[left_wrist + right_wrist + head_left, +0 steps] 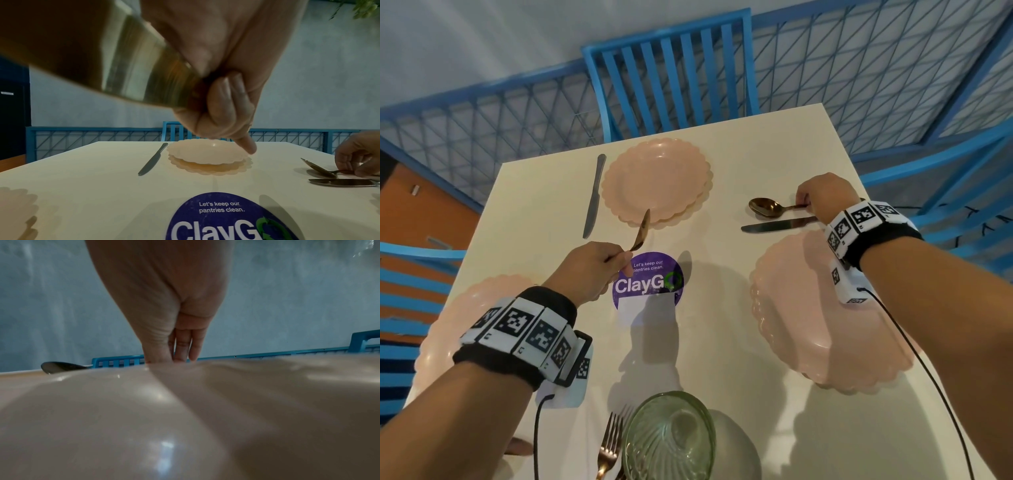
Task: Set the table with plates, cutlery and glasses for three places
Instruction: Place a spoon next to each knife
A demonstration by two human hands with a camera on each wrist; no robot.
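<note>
Lower left of head view: pink plate [445,329] lay under the left forearm; left hand [589,270] pinched a gold spoon [642,229], bowl raised toward the far plate [657,181], probably to pair it with the knife [594,197] lying left of it; bottom centre: forks [611,442] and glass [669,438] waited unplaced; right: right hand [823,197] pinched a second spoon's [767,206] handle on the table, seemingly squaring it beside the right knife [774,226] above the right plate [825,325].

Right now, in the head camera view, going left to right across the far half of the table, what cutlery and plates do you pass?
Silver knife → far pink plate → gold spoon, its handle pinched by the right hand. A darker knife lies just nearer than that spoon, spanning the same stretch.
</note>
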